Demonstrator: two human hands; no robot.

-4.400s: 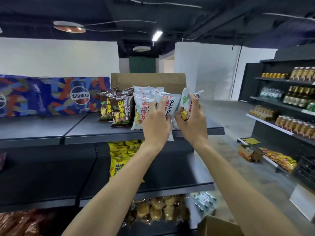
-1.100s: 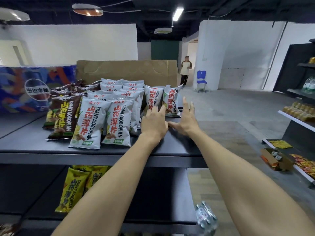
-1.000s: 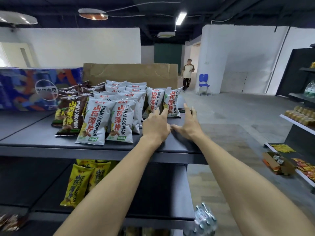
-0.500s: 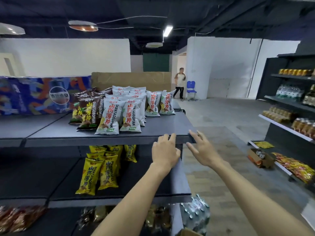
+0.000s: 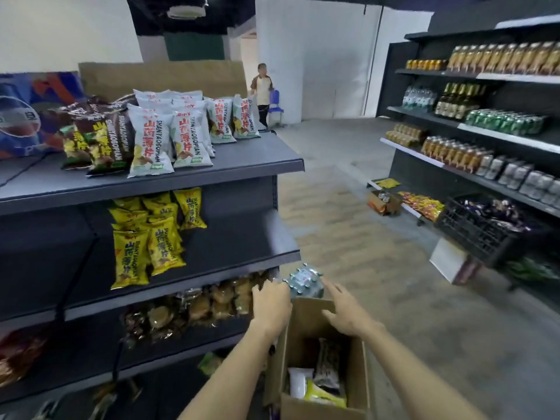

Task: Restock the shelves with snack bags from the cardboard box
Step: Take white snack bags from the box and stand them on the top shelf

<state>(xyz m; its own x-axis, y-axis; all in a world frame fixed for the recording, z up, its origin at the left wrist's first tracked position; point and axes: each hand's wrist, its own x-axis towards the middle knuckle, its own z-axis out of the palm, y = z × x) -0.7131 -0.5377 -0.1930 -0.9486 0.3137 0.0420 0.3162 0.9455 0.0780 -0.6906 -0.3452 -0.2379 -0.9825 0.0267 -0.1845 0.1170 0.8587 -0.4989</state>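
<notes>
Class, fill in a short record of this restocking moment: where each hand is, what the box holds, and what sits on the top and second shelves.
left hand: left hand, held over the box's far left corner, holding nothing
right hand: right hand, fingers spread above the box, empty
box: cardboard box, open, a few snack bags left at the bottom
top shelf: white snack bags beside brown snack bags
second shelf: yellow snack bags
beyond box: pack of water bottles

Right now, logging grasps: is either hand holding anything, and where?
Nothing is held: left hand and right hand hover empty over the cardboard box.
</notes>
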